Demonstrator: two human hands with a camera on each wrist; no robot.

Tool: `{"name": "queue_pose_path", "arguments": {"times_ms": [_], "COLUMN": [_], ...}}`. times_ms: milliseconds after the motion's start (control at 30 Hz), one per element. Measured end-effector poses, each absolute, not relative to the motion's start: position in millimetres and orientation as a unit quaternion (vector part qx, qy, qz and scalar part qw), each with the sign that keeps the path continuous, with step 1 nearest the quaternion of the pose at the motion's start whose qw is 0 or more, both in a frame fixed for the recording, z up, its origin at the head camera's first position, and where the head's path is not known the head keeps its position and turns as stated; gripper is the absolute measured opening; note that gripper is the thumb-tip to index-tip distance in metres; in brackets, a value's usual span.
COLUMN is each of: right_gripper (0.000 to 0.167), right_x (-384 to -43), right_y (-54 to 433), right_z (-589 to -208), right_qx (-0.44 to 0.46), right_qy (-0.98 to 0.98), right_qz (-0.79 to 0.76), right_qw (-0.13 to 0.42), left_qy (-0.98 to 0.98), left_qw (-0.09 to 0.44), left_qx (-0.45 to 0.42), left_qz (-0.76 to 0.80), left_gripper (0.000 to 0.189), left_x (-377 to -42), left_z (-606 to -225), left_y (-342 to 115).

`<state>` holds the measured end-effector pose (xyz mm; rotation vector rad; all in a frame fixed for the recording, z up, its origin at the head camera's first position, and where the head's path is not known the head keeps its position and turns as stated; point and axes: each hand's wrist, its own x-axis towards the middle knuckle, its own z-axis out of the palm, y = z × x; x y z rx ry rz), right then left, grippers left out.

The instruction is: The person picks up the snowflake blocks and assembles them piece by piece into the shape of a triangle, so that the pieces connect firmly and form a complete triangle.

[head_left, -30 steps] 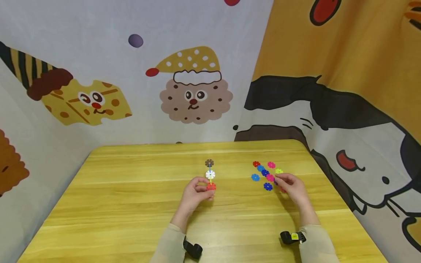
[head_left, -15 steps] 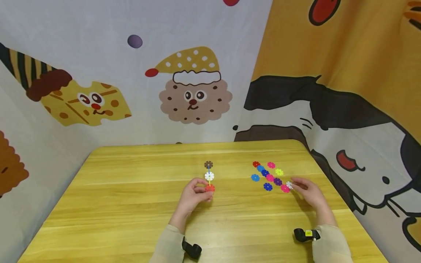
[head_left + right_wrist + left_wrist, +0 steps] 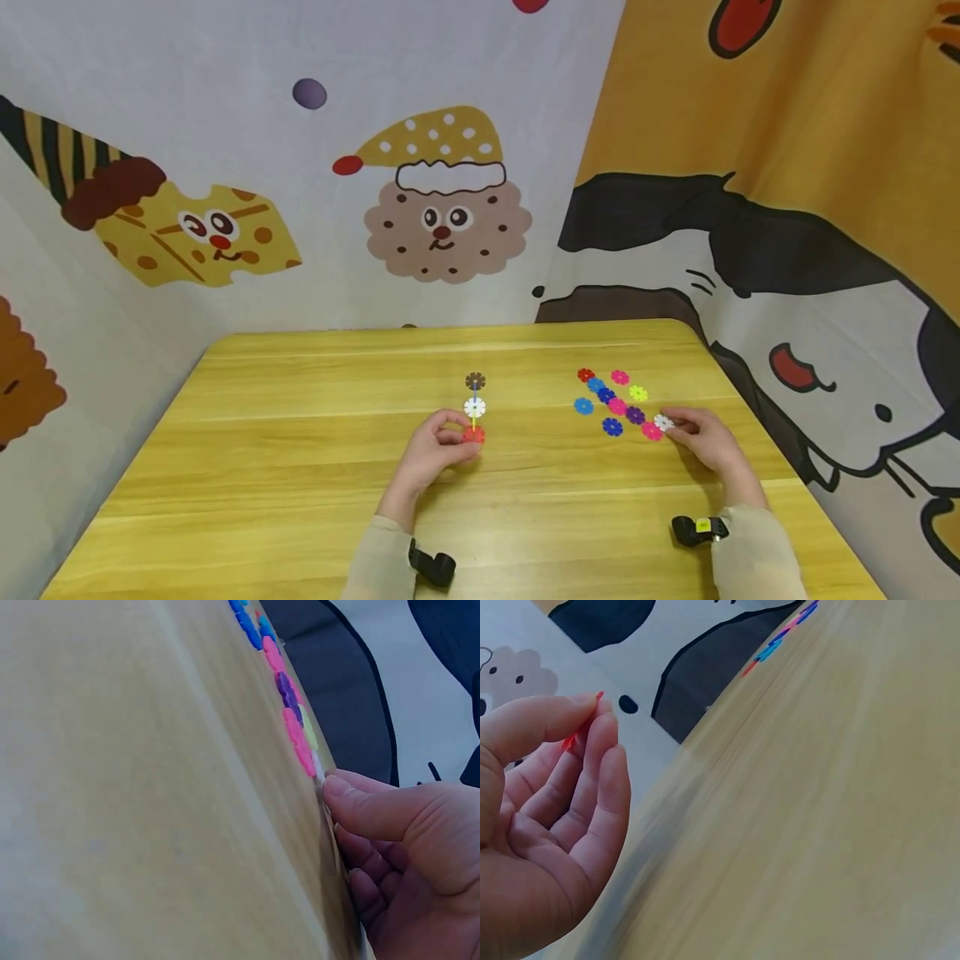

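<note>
My left hand [image 3: 435, 448] pinches a red snowflake disc [image 3: 474, 436] between thumb and fingers. That disc is the near end of a linked chain, with a white snowflake disc [image 3: 475, 407] in its middle and a brown snowflake disc [image 3: 475, 381] at the far end. Thin blue and yellow discs, seen edge-on, join them. In the left wrist view only a sliver of the red disc shows between the fingertips. At the right, my right hand [image 3: 707, 442] pinches a loose white snowflake disc [image 3: 662, 422] beside a pink snowflake disc [image 3: 652, 431].
Several loose discs lie left of my right hand, among them a purple disc [image 3: 635, 415], a yellow-green disc [image 3: 638, 392] and a dark blue disc [image 3: 612, 427]. They rest on a wooden table [image 3: 262, 467]. A cartoon-printed curtain [image 3: 300, 167] hangs behind it.
My right hand has shifted right, uncovering the purple disc, and is now at the white disc. My left hand has come slightly nearer and left with the chain.
</note>
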<state>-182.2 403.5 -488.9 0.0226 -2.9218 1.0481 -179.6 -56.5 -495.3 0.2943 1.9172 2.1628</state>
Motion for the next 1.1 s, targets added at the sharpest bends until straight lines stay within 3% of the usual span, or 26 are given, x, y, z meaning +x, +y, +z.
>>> {"name": "queue_pose_path", "arguments": {"times_ms": [433, 800, 1100], "right_gripper": [0.033, 0.025, 0.024], "right_x": [-180, -173, -179], "right_y": [399, 383, 331], "right_z": [-491, -496, -484], "right_qx": [-0.051, -0.103, -0.070], "right_qy": [-0.935, -0.914, -0.877], "right_qz": [0.350, 0.382, 0.471], "right_qw": [0.029, 0.089, 0.059], "left_qy": [0.672, 0.666, 0.675], "left_qw": [0.110, 0.112, 0.108], "left_qx": [0.091, 0.086, 0.099], "left_qz": [0.727, 0.733, 0.723], "left_gripper": [0.037, 0.036, 0.035], "left_x": [-180, -181, -181], "left_z": [-492, -492, -491], "left_y": [-69, -73, -69]}}
